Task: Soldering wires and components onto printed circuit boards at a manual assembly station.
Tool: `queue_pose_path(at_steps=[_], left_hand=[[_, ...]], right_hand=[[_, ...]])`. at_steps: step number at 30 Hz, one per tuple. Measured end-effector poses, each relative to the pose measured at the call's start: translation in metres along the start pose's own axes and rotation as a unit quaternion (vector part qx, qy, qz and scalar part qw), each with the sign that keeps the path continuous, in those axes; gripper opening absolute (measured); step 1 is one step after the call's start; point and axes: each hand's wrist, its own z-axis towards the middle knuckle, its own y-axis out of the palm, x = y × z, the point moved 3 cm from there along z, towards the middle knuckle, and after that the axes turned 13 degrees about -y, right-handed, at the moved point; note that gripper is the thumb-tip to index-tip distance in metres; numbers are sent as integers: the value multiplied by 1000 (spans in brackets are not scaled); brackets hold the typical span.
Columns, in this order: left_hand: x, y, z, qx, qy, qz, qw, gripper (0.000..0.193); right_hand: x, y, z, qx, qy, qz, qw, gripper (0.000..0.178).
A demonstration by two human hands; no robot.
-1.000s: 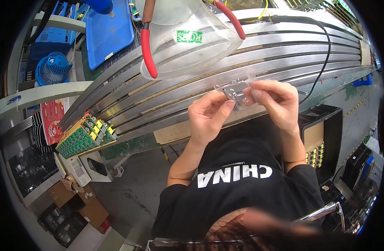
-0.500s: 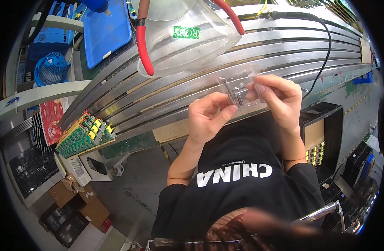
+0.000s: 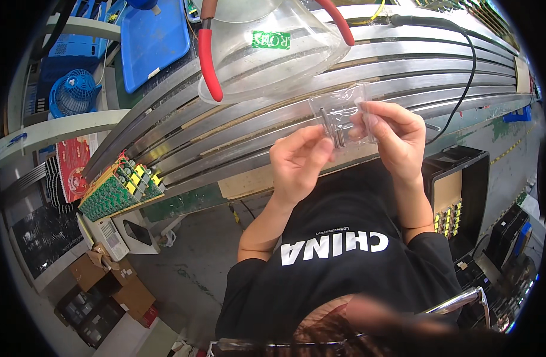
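Between my hands, above the near edge of the metal-railed bench [image 3: 243,160], is a small clear plastic bag [image 3: 343,102]. Several thin, dark metal pins [image 3: 337,135] show in its lower part; their exact kind is too small to tell. My left hand [image 3: 300,159] pinches the bag's left edge between thumb and fingers. On the other side, my right hand [image 3: 397,135] grips its right edge, with the fingertips partly behind the plastic.
A clear plastic funnel-shaped hood [image 3: 285,59] with red-handled pliers [image 3: 209,65] before it is at the far side. Green circuit boards [image 3: 121,190] stand at the left bench edge. A blue tray [image 3: 154,44], a black cable [image 3: 469,77] and a black crate [image 3: 463,172] lie around.
My left hand has shifted slightly, its fingers closer together on the bag's edge. The bag's plastic has tilted a little, and the whole view has moved slightly.
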Motion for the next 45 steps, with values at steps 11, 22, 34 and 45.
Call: queue_pose_path(at_steps=[11,22,34,45], left_hand=[[6,6,2,-5,-34,21,999,8],[4,10,3,-20,-18,34,999,15],[1,8,3,-31,-57,-25,998,17],[11,9,1,18,18,100,995,3]], right_hand=[[7,-5,-3,-16,7,10,1000,25],[9,-8,-1,-71,-4,34,997,23],[6,-12,1,-121,36,-4,992,20],[10,-11,-7,-54,28,-7,998,24]])
